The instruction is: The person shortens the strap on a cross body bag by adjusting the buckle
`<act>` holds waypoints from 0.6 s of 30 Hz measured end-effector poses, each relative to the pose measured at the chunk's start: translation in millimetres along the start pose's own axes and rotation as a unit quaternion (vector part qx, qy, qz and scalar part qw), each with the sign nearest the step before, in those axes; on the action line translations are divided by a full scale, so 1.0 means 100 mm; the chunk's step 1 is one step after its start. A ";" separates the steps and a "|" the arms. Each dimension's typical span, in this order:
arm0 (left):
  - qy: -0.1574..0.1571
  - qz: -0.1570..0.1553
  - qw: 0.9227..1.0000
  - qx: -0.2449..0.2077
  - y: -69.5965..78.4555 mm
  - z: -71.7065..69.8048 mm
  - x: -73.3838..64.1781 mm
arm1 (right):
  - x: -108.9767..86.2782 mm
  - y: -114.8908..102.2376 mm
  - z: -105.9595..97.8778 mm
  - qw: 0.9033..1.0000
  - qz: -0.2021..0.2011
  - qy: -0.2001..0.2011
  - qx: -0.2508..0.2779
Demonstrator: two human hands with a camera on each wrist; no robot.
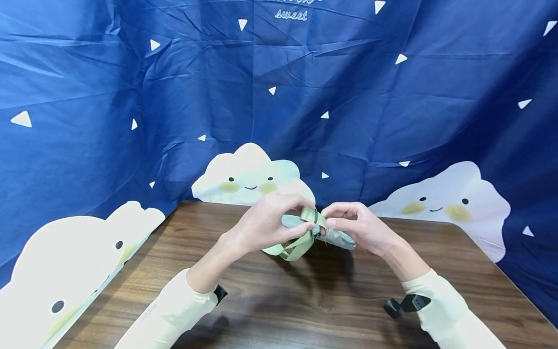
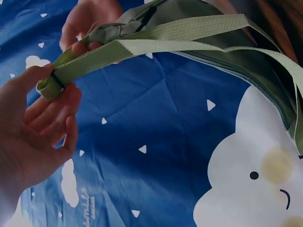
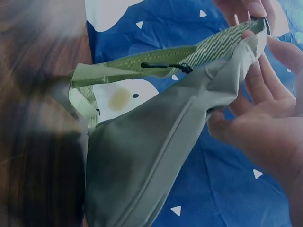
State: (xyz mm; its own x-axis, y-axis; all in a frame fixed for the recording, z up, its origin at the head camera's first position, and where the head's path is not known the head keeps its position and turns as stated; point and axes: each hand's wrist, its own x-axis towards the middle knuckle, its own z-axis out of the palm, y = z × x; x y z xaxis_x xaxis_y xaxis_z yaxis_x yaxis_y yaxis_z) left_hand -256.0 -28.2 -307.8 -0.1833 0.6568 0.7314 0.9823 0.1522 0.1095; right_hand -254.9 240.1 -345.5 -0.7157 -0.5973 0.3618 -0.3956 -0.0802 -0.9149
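A grey-green sling bag [image 1: 342, 238] with a light green webbing strap [image 1: 298, 248] is held above the table between both hands. My left hand [image 1: 266, 224] pinches the strap's folded end at a dark strap slider [image 2: 57, 79], thumb on one side and fingers on the other. At the bag's narrow end, my right hand [image 1: 365, 228] grips the gathered fabric and webbing, as the right wrist view shows. Below the hands the strap hangs in a loop. A black zipper pull [image 3: 165, 66] dangles near the bag's upper edge. The head view hides part of the bag behind the fingers.
The brown wooden table [image 1: 279, 300] spreads beneath both arms. Behind it hangs a blue cloth [image 1: 209, 87] printed with white clouds and triangles, reaching around the left side. Dark straps [image 1: 414, 303] circle the sleeves at the wrists.
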 end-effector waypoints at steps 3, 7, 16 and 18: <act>-0.003 -0.001 1.000 0.000 0.00 -0.02 0.00 | 0.00 0.00 -0.02 1.000 0.002 0.009 -0.010; -0.021 -0.014 1.000 -0.009 0.00 -0.01 0.00 | 0.00 0.00 0.00 0.999 0.013 0.031 -0.036; -0.033 -0.011 0.999 0.028 0.00 0.06 0.00 | 0.02 -0.02 0.07 0.999 0.009 0.027 -0.043; -0.031 -0.008 0.999 0.024 0.00 0.07 0.00 | 0.01 -0.02 0.07 0.999 0.007 0.027 -0.040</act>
State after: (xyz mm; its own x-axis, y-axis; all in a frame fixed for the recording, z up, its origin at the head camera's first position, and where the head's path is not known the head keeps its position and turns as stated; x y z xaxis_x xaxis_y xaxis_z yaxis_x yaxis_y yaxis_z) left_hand -256.4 -23.0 -312.2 -0.2024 0.6983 0.6865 0.9765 0.1967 0.0879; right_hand -251.0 233.9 -344.2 -0.7506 -0.5545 0.3593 -0.4278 -0.0066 -0.9039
